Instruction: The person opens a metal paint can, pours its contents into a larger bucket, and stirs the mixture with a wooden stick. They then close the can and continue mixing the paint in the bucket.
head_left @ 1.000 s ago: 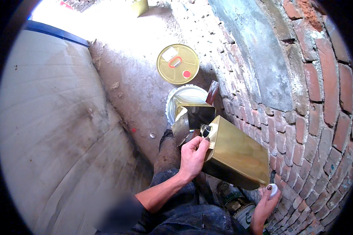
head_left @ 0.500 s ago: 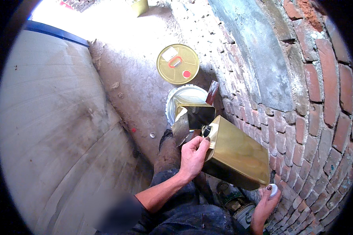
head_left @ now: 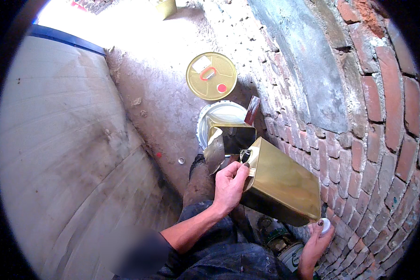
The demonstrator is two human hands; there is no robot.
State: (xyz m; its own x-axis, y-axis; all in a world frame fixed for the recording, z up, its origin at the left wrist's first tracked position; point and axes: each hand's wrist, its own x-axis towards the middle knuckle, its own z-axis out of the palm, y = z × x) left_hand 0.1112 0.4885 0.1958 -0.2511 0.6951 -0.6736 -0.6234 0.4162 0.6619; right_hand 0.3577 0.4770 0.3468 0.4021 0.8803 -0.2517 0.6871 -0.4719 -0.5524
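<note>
A gold rectangular metal can (head_left: pixel 284 182) lies tilted in front of me, its spout end toward an open-topped gold tin (head_left: pixel 240 140). My left hand (head_left: pixel 229 189) is closed round the handle at its spout end. At the can's lower right end, my right hand (head_left: pixel 315 247) pinches a white cap (head_left: pixel 325 226) between thumb and fingers, next to the can's bottom edge; whether those fingers also bear the can is hidden. The open tin has a torn, bent-out metal flap (head_left: pixel 214 154) and stands over a white bucket (head_left: pixel 205 116). I cannot make out any liquid stream.
A round gold drum (head_left: pixel 212 70) with a red handle and red cap stands beyond the bucket. A brick wall (head_left: pixel 373 135) rises on the right, a stained pale panel (head_left: pixel 74 154) on the left. A small round cap (head_left: pixel 181 160) lies on the floor. Paint buckets (head_left: pixel 291 254) stand by my legs.
</note>
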